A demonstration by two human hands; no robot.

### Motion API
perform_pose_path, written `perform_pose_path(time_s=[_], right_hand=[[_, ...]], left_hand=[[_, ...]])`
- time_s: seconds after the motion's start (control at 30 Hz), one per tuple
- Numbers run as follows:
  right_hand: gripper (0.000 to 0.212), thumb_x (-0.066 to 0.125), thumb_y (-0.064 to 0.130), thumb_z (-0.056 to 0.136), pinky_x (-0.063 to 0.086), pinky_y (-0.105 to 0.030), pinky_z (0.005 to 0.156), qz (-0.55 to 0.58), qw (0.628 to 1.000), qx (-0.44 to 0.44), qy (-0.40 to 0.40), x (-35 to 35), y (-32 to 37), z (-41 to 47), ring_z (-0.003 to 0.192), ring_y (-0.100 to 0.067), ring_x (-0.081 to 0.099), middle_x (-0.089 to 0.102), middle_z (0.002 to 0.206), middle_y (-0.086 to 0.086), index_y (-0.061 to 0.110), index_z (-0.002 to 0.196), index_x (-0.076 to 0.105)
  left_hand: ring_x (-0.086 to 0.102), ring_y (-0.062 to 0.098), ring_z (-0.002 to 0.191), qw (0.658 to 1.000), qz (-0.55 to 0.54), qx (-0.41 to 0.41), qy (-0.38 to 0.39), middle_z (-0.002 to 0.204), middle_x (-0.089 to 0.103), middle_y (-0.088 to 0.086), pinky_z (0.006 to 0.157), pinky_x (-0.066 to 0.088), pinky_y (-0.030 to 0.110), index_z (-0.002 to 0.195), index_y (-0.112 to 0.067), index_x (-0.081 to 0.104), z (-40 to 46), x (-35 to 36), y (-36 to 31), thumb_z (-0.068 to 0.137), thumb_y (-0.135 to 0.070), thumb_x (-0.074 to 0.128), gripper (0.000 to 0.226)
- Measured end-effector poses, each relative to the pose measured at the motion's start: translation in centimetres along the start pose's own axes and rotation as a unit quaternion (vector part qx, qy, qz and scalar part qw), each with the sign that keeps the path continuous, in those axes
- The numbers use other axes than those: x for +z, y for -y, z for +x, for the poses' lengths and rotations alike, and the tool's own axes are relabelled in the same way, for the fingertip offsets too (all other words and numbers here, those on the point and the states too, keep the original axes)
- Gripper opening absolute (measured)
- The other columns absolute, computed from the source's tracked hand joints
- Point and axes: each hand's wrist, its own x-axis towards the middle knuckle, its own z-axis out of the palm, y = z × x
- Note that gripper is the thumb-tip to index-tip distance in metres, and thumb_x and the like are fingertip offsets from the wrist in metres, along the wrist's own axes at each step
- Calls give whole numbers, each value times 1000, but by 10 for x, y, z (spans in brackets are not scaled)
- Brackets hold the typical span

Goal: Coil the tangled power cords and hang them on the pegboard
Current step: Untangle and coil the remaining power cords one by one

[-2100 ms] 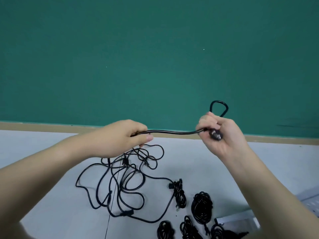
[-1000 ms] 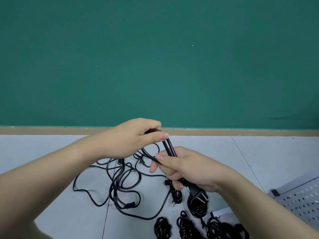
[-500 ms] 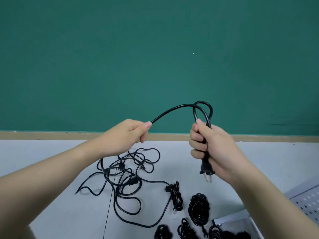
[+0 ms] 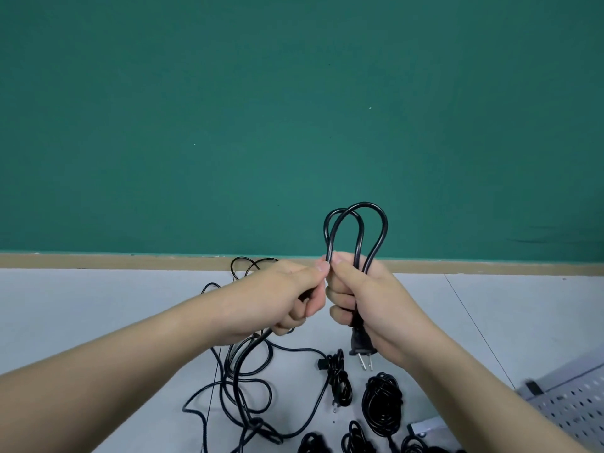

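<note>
Coils [image 4: 381,400] lie finished nearest us; above them our right hand [image 4: 366,299] grips two loops [image 4: 358,230], plug [image 4: 361,346] dangling, left hand [image 4: 287,295] pinching the cord [image 4: 248,364]. Coiling continues: next, slack drawn from the tangle [image 4: 238,393].

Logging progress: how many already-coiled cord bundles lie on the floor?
5. Left bundle and big bundle lie below the held plug; bottom-left bundle, bottom-middle bundle and bottom-right bundle are cut by the frame edge, so more may be hidden.
</note>
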Motion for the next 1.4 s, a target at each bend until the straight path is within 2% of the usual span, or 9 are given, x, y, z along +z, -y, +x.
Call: perform_pose_path(time_s=[0.27,0.47,0.6,0.67,0.77,1.0,1.17,1.3,1.4], right_hand=[[27,45,25,110,34,-27,55,-5,999,-28,-38,5,-3,4,56,-19,35,40,52,6,15,95,65],[34,48,27,110,41,-32,63,-28,995,-31,-86,-1,2,9,63,-23,46,47,66,-3,16,78,55],[30,42,18,111,63,-41,76,219,970,-4,-104,-10,21,9,76,-27,75,57,69,-4,10,84,52],[30,41,19,111,62,-35,59,360,924,2,-128,-29,31,9,49,-13,57,40,60,3,12,82,48],[33,38,18,111,37,-18,40,492,857,1,-153,-62,42,11,40,-5,27,25,59,9,16,77,41],[31,40,20,111,25,-19,39,181,965,-12,-188,-52,26,13,46,-8,20,22,61,7,17,80,45],[18,54,26,106,30,-19,43,111,988,-10,-107,-29,27,2,52,-10,22,21,69,3,15,94,47],[40,82,49,82,32,-22,52,-4,998,-53,-25,-17,24,-8,53,-10,29,32,64,7,21,87,54],[53,88,43,59,32,-28,57,-65,997,-50,8,-14,21,-8,54,-11,36,37,66,7,20,95,56]], left_hand=[[13,16,49,997,-62,-32,-22,56,20,-1,51,13,26,75,-10,48,2,11,0,111,-45,32,52],[18,15,47,999,-1,-35,-22,51,23,-5,49,21,26,69,-11,49,5,16,2,108,-54,33,60],[21,12,45,998,53,-12,-17,51,27,-6,45,23,21,67,-15,52,4,5,-3,108,-53,37,58],[22,11,45,995,95,-30,15,51,29,-6,46,24,21,65,-17,52,0,-5,-3,105,-54,42,56],[23,14,47,991,124,-42,33,53,29,-5,48,24,24,64,-21,47,-7,-17,-5,103,-54,50,51],[37,9,52,947,301,101,-55,56,44,-9,52,32,24,72,-21,57,-20,-25,-9,105,-42,51,39],[41,13,52,899,325,250,-154,54,46,-9,52,30,19,82,-24,61,-23,-35,-15,107,-33,50,29],[39,11,54,879,289,315,-212,60,48,-5,53,28,15,83,-16,64,-23,-32,-14,104,-29,56,25],[43,13,56,878,272,328,-220,63,54,-4,55,35,21,84,-15,66,-21,-29,-11,102,-29,60,24]])
